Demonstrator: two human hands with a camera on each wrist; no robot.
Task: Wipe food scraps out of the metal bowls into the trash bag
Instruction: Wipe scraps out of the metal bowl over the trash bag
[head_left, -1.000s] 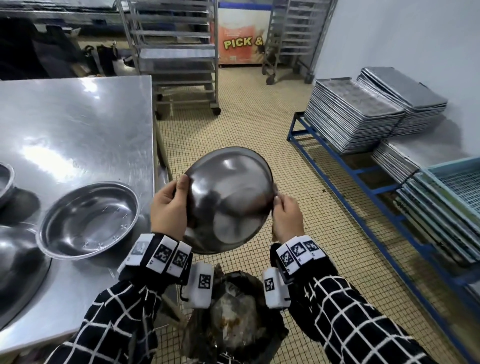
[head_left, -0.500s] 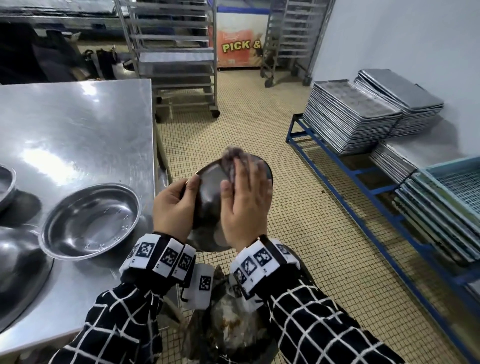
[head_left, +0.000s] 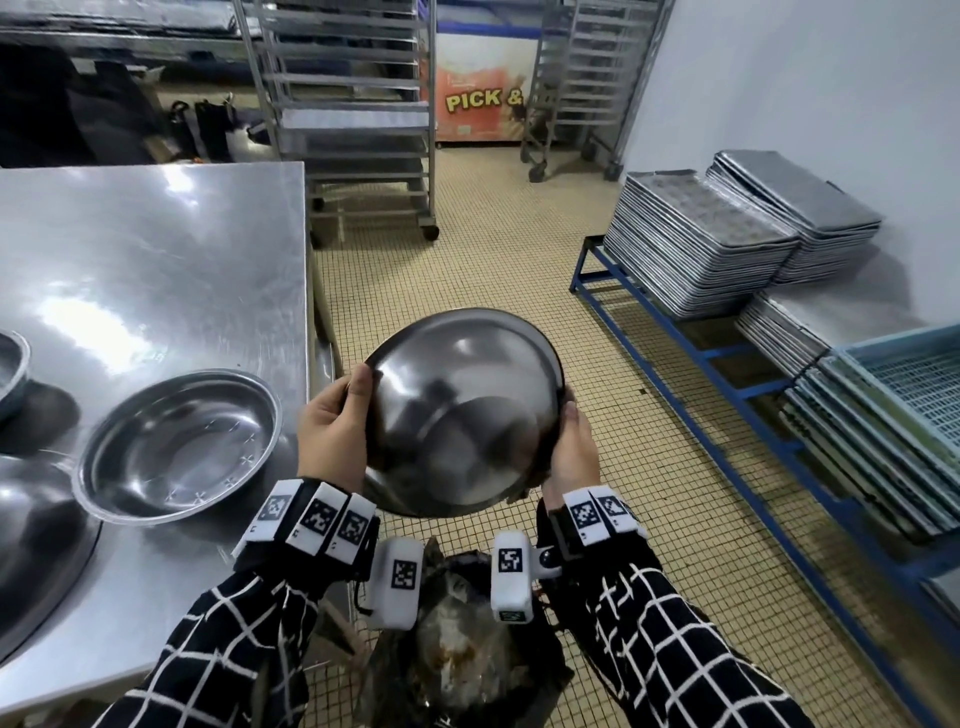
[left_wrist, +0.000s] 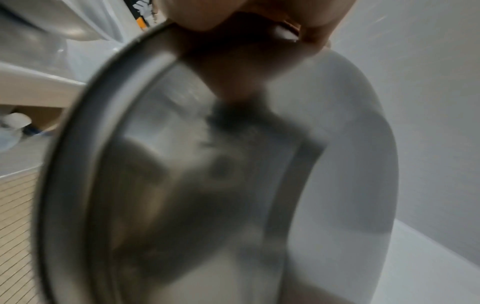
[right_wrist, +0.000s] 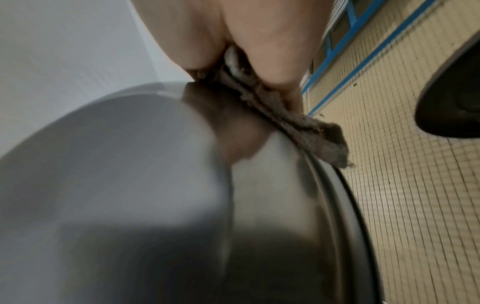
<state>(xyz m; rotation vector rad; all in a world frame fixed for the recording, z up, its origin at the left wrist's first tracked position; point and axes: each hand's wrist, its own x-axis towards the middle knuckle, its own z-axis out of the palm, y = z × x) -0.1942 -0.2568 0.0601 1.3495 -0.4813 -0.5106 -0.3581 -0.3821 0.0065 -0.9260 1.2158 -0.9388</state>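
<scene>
I hold a metal bowl tilted on edge above the dark trash bag, its rounded outside facing me. My left hand grips the left rim, thumb on the outer wall. My right hand grips the right rim. In the right wrist view, that hand pinches a dirty brown cloth against the bowl's rim. The left wrist view is blurred; it shows the left hand on the bowl's edge. The bowl's inside is hidden from me.
A steel table stands at my left with a shallow metal bowl and two larger ones at its edge. A blue rack with stacked trays and crates lines the right wall. Wheeled racks stand behind.
Half a second ago my right hand lay across the bowl with the cloth, wiping it. It has since returned to the right rim, as it was one second ago. The left hand kept its grip.
</scene>
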